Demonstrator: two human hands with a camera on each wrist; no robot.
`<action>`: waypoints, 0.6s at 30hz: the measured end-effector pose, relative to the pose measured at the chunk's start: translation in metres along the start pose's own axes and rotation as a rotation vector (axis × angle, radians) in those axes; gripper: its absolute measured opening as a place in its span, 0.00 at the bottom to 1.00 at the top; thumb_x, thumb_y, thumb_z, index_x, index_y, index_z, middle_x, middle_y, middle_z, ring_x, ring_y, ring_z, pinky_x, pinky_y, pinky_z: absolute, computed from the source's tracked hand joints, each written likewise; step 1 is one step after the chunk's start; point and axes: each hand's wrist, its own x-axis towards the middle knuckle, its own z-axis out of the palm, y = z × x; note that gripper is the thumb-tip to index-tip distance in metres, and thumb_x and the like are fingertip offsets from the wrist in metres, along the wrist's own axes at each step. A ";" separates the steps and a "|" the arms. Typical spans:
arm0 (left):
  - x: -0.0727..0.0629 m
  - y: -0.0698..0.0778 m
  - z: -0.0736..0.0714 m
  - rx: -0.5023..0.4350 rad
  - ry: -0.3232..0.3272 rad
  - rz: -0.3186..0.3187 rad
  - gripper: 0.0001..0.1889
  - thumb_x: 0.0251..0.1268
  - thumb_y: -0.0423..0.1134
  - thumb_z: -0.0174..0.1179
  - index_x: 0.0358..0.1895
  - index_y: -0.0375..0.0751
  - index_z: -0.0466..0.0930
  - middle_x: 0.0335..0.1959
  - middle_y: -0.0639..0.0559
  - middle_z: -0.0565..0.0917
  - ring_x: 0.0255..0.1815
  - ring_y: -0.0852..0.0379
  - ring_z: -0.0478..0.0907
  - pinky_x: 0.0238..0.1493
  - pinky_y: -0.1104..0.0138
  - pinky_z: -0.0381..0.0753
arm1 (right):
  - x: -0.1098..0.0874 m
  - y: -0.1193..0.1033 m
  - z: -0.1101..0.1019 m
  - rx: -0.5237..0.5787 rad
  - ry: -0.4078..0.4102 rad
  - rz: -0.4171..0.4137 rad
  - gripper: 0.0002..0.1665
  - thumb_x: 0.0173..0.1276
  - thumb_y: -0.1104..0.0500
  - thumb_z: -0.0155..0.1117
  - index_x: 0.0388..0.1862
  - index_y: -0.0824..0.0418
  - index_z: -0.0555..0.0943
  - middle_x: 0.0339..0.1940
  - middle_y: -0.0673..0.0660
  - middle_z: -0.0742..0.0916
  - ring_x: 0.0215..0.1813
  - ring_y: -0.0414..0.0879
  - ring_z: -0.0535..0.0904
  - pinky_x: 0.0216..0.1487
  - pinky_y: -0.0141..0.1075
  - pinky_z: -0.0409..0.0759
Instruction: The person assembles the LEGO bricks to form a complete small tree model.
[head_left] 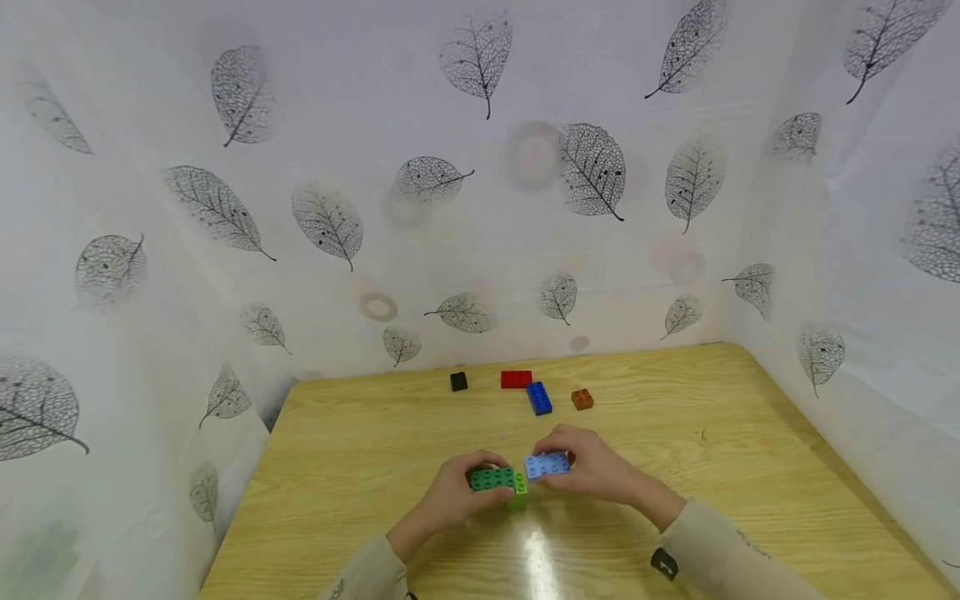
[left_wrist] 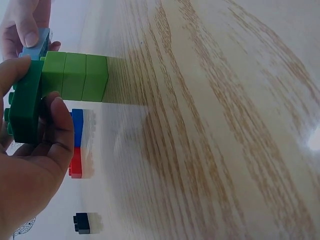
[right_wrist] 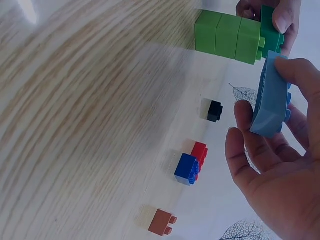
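Note:
A stack of light green bricks (left_wrist: 74, 76) stands upright on the table, with a dark green brick (head_left: 492, 478) across part of its top. The dark green brick juts out to the left, and my left hand (head_left: 467, 487) grips it between thumb and fingers. Just right of the stack, my right hand (head_left: 592, 467) pinches a light blue brick (right_wrist: 271, 95) by its sides, raised to about the height of the stack's top. In the right wrist view, the light blue brick's end is close beside the bare studs of the top light green brick.
Farther back on the wooden table (head_left: 360, 467) lie a black brick (head_left: 458, 382), a red brick (head_left: 516, 379), a dark blue brick (head_left: 538, 397) and a brown brick (head_left: 582, 399). A pale leaf-patterned sheet (head_left: 480, 208) rises behind the table and along both sides.

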 end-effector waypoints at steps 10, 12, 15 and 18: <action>0.000 -0.001 0.001 -0.019 0.012 0.001 0.19 0.68 0.52 0.72 0.58 0.53 0.86 0.56 0.55 0.85 0.50 0.56 0.79 0.52 0.65 0.78 | 0.003 -0.004 0.008 0.024 -0.026 -0.045 0.16 0.68 0.51 0.77 0.54 0.49 0.87 0.46 0.45 0.86 0.42 0.33 0.77 0.41 0.30 0.79; 0.000 -0.001 0.001 -0.017 0.015 -0.001 0.18 0.68 0.52 0.72 0.57 0.55 0.86 0.55 0.55 0.86 0.50 0.56 0.79 0.52 0.65 0.78 | 0.004 -0.004 0.009 0.024 -0.026 -0.058 0.16 0.68 0.51 0.77 0.54 0.50 0.87 0.46 0.45 0.86 0.42 0.33 0.76 0.41 0.29 0.79; 0.000 -0.001 0.001 -0.011 0.016 -0.007 0.17 0.68 0.52 0.72 0.56 0.57 0.86 0.55 0.55 0.85 0.50 0.56 0.78 0.52 0.65 0.77 | 0.005 -0.003 0.011 0.015 -0.019 -0.087 0.16 0.69 0.51 0.76 0.54 0.51 0.87 0.46 0.46 0.87 0.42 0.32 0.76 0.40 0.29 0.79; 0.000 -0.001 0.001 -0.006 0.013 -0.010 0.17 0.68 0.52 0.72 0.56 0.58 0.86 0.55 0.55 0.85 0.50 0.56 0.78 0.52 0.65 0.77 | 0.005 -0.004 0.012 0.018 -0.017 -0.099 0.16 0.69 0.52 0.76 0.54 0.52 0.87 0.46 0.47 0.87 0.41 0.32 0.76 0.39 0.29 0.78</action>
